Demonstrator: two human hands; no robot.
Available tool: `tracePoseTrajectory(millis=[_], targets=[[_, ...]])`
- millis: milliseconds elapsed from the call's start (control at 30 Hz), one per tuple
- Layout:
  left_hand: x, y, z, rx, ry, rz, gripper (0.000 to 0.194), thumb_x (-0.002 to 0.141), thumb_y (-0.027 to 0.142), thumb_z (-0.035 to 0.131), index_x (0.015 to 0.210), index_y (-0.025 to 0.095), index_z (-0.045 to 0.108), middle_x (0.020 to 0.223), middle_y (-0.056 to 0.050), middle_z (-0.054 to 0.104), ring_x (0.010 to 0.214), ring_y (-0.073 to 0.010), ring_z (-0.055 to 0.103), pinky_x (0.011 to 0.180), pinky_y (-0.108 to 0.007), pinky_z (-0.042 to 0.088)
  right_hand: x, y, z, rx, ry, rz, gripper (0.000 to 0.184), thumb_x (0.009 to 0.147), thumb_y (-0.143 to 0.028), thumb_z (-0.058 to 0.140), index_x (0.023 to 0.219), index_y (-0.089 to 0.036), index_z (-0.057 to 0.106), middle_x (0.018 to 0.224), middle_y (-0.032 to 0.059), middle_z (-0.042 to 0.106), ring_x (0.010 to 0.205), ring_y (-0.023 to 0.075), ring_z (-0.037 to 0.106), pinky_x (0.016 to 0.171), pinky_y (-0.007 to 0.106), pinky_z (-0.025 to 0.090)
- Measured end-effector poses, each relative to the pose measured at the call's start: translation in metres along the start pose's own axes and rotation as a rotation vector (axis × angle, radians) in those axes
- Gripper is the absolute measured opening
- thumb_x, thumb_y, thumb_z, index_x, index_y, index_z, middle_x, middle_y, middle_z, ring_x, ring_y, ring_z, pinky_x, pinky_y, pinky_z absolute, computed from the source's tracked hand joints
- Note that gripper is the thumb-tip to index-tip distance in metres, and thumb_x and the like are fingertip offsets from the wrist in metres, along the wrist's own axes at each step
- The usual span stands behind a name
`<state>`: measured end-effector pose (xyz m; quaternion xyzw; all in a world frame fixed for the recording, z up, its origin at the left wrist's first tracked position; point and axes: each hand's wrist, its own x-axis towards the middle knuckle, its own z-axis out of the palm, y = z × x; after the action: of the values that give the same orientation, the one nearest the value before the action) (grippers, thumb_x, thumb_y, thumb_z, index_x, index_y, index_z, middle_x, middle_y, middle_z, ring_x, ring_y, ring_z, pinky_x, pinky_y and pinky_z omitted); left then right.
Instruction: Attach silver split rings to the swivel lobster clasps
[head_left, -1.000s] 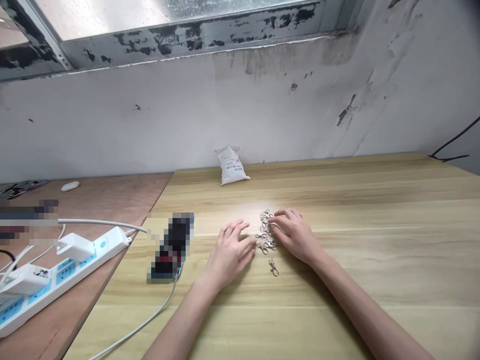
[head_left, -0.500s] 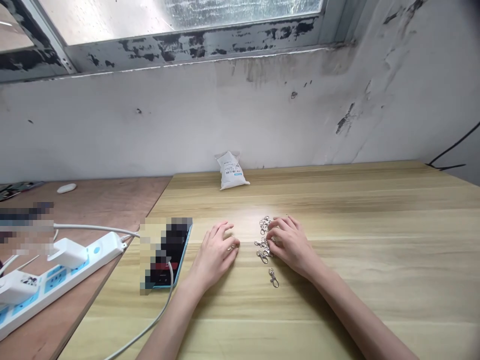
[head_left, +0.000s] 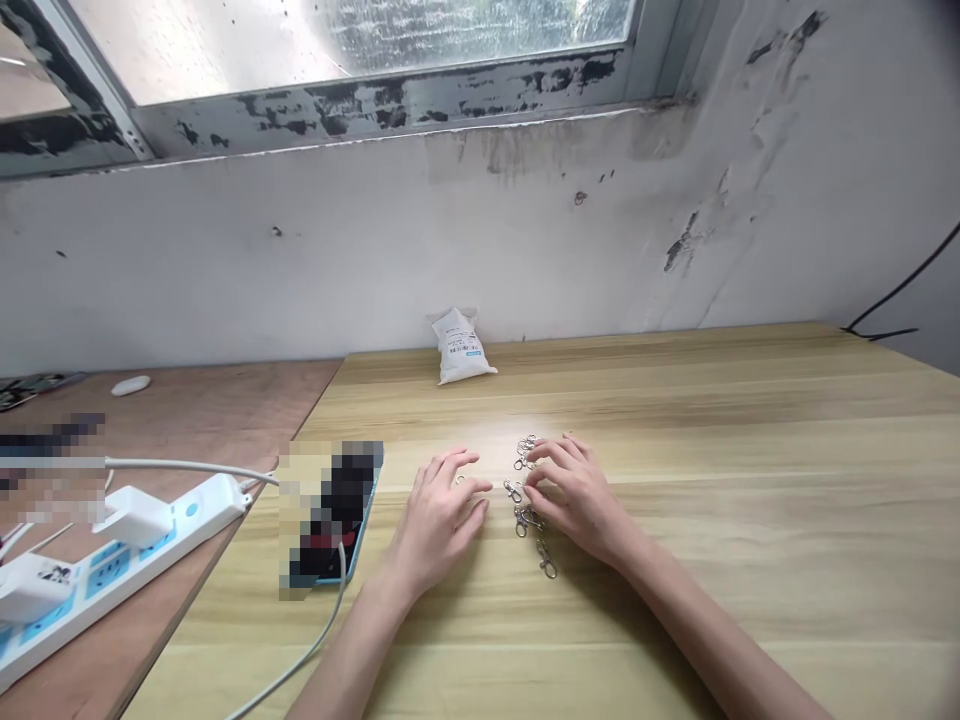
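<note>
Several small silver metal swivel clasps lie in a loose group on the wooden table, with one clasp (head_left: 547, 560) lying nearest to me. My right hand (head_left: 581, 500) hovers over the group's right side, fingers curved and apart. Just left of its thumb and index tips is a single clasp (head_left: 513, 491); whether they touch it I cannot tell. More clasps (head_left: 525, 450) lie beyond, partly behind the fingers. To the left, my left hand (head_left: 442, 515) has its thumb and fingers apart. A small ring-like metal piece (head_left: 460, 481) shows between its fingers, partly hidden.
A white plastic packet (head_left: 463, 350) stands near the wall. Left of my left hand lies a phone (head_left: 352, 510), partly blurred, with a white cable (head_left: 300, 655). A power strip (head_left: 180, 515) with plugs spans the brown table (head_left: 247, 400) at left.
My left hand has shifted slightly right, its fingers opening toward the clasps. Under my right hand, the clasps have spread, and one now lies apart to the left of the fingertips.
</note>
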<state>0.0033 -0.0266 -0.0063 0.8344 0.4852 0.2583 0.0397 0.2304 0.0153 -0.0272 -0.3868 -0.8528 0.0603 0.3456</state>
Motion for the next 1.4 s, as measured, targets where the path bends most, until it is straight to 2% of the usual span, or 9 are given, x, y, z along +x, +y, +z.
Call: tracePoseTrajectory(millis=[100, 200, 400, 667, 900, 1100, 1200, 1300, 1400], targets=[[0.001, 0.014, 0.002, -0.022, 0.108, -0.006, 0.019, 0.092, 0.022, 0.054, 0.107, 0.026, 0.064, 0.126, -0.007, 0.057, 0.128, -0.0272, 0.045, 0.101, -0.048, 0.041, 0.001, -0.009, 0.001, 0.012, 0.034, -0.078, 0.007, 0.088, -0.018, 0.062, 0.083, -0.022, 0.06, 0.096, 0.0041, 0.066, 0.101, 0.0227, 0.058, 0.095, 0.044, 0.042], [0.001, 0.023, 0.004, -0.028, 0.136, -0.012, 0.018, 0.092, 0.019, 0.053, 0.104, 0.026, 0.066, 0.122, -0.006, 0.059, 0.126, -0.0267, 0.047, 0.104, -0.049, 0.038, 0.001, -0.021, 0.003, 0.018, 0.053, -0.149, 0.007, 0.09, -0.016, 0.059, 0.085, -0.021, 0.059, 0.091, 0.0041, 0.066, 0.1, 0.0222, 0.057, 0.088, 0.038, 0.045], [0.001, 0.02, 0.004, -0.065, 0.068, -0.026, 0.019, 0.092, 0.017, 0.053, 0.096, 0.027, 0.069, 0.119, -0.005, 0.061, 0.126, -0.027, 0.046, 0.103, -0.048, 0.04, 0.003, -0.034, 0.002, -0.005, 0.06, -0.221, 0.01, 0.093, -0.014, 0.054, 0.087, -0.021, 0.059, 0.086, 0.0037, 0.066, 0.095, 0.0209, 0.058, 0.084, 0.036, 0.045], [0.001, 0.018, 0.005, -0.104, 0.025, -0.034, 0.017, 0.091, 0.017, 0.055, 0.094, 0.026, 0.07, 0.121, -0.004, 0.062, 0.126, -0.0271, 0.047, 0.102, -0.048, 0.042, 0.002, -0.033, 0.0, 0.013, 0.06, -0.207, 0.011, 0.094, -0.016, 0.052, 0.087, -0.021, 0.059, 0.088, 0.0043, 0.065, 0.097, 0.0208, 0.057, 0.086, 0.036, 0.045], [0.0, 0.018, 0.004, -0.219, -0.017, -0.117, 0.014, 0.089, 0.019, 0.058, 0.092, 0.027, 0.07, 0.123, -0.003, 0.061, 0.127, -0.0258, 0.046, 0.105, -0.048, 0.04, 0.002, -0.038, -0.002, 0.025, 0.091, -0.205, 0.009, 0.093, -0.015, 0.054, 0.087, -0.02, 0.059, 0.09, 0.005, 0.064, 0.094, 0.0204, 0.056, 0.084, 0.036, 0.044], [0.001, 0.017, -0.001, -0.14, 0.102, -0.092, 0.013, 0.087, 0.019, 0.059, 0.088, 0.026, 0.07, 0.127, -0.004, 0.059, 0.129, -0.028, 0.043, 0.104, -0.049, 0.039, -0.001, -0.037, -0.009, 0.224, 0.057, -0.096, 0.007, 0.091, -0.02, 0.055, 0.089, -0.022, 0.061, 0.097, 0.0073, 0.062, 0.097, 0.0232, 0.055, 0.084, 0.04, 0.045], [0.001, 0.02, -0.003, -0.102, 0.163, -0.049, 0.014, 0.088, 0.02, 0.058, 0.09, 0.028, 0.07, 0.13, -0.004, 0.057, 0.132, -0.0281, 0.041, 0.104, -0.048, 0.038, 0.0, -0.034, -0.01, 0.293, 0.035, -0.03, 0.009, 0.091, -0.021, 0.057, 0.098, -0.022, 0.062, 0.101, 0.0085, 0.062, 0.1, 0.0238, 0.055, 0.086, 0.041, 0.047], [0.001, 0.023, -0.004, -0.065, 0.21, -0.011, 0.015, 0.09, 0.021, 0.058, 0.091, 0.029, 0.071, 0.131, -0.004, 0.057, 0.133, -0.0284, 0.041, 0.104, -0.047, 0.038, 0.002, -0.035, -0.01, 0.358, -0.02, -0.029, 0.015, 0.091, -0.023, 0.059, 0.106, -0.023, 0.063, 0.103, 0.0085, 0.062, 0.102, 0.0231, 0.055, 0.09, 0.042, 0.048], [0.002, 0.025, -0.006, -0.013, 0.241, 0.016, 0.015, 0.09, 0.021, 0.058, 0.09, 0.028, 0.071, 0.13, -0.004, 0.058, 0.132, -0.0285, 0.042, 0.104, -0.047, 0.038, 0.003, -0.038, -0.007, 0.408, -0.052, -0.067, 0.01, 0.094, -0.02, 0.054, 0.097, -0.023, 0.064, 0.098, 0.007, 0.064, 0.103, 0.022, 0.056, 0.092, 0.041, 0.049]])
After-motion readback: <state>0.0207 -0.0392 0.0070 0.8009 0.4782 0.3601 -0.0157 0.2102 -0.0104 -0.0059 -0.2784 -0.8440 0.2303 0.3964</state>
